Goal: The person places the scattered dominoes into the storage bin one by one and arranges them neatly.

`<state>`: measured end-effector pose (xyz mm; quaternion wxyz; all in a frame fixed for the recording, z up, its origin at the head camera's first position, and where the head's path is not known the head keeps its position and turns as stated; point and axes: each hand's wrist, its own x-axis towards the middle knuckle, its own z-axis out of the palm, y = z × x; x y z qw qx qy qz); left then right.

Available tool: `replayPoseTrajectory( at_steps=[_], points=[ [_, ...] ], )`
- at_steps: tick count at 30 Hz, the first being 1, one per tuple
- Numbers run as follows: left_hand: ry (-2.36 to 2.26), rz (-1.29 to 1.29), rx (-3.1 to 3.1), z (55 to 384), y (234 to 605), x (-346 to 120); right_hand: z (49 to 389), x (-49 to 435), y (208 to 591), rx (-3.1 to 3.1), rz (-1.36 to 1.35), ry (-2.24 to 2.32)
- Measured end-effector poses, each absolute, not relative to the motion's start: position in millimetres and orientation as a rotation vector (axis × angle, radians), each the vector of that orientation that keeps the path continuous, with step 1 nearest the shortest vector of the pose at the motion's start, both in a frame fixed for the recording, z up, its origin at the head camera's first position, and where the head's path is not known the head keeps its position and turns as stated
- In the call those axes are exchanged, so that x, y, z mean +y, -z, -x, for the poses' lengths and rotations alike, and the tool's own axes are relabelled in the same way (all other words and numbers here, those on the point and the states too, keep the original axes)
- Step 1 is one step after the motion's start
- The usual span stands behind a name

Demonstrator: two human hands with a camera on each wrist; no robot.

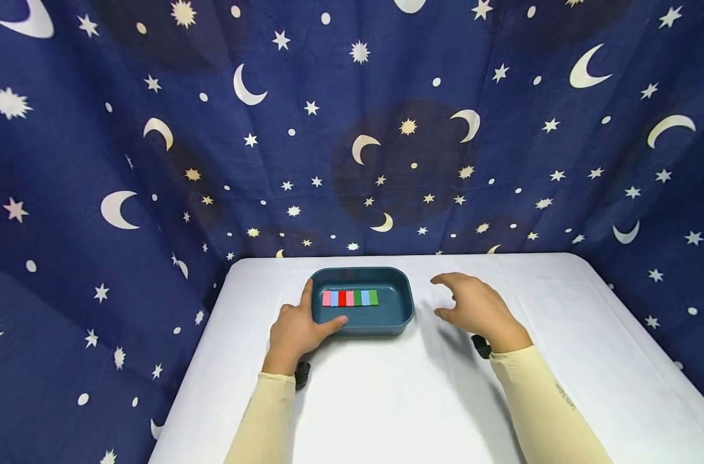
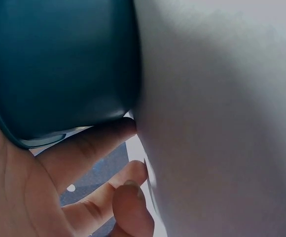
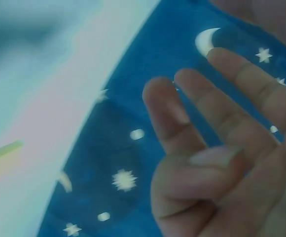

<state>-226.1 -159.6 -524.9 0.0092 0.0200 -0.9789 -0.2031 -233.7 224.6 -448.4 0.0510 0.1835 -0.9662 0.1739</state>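
A dark teal rectangular box (image 1: 395, 316), open at the top, sits on the white table. Inside it, several small coloured pieces lie side by side in one row (image 1: 350, 298): pink, blue, red and green. My left hand (image 1: 296, 330) holds the box's left end, thumb across the front rim and index finger along the left side. In the left wrist view the box's wall (image 2: 66, 64) lies against the palm and a finger. To the right of the box, apart from it, my right hand (image 1: 476, 306) hovers with bent, spread fingers and nothing in it.
The white tablecloth (image 1: 386, 399) spreads around the box. A dark blue curtain (image 1: 305, 148) with moons and stars hangs behind and at both sides. A blurred yellow-green strip (image 3: 4, 152) shows at the left of the right wrist view.
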Motion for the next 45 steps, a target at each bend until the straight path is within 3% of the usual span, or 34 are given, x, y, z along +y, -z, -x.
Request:
replayPoseTrajectory(
  at_steps=[24,45],
  points=[
    [0.600,-0.067,-3.069,221.0,530.5,-159.6,220.5,297.1,513.3,-3.038,-0.369,-0.554],
    [0.601,-0.060,-3.048,226.4,528.6,-159.3,233.5,316.8,519.9,-3.120,-0.171,-0.619]
  ],
)
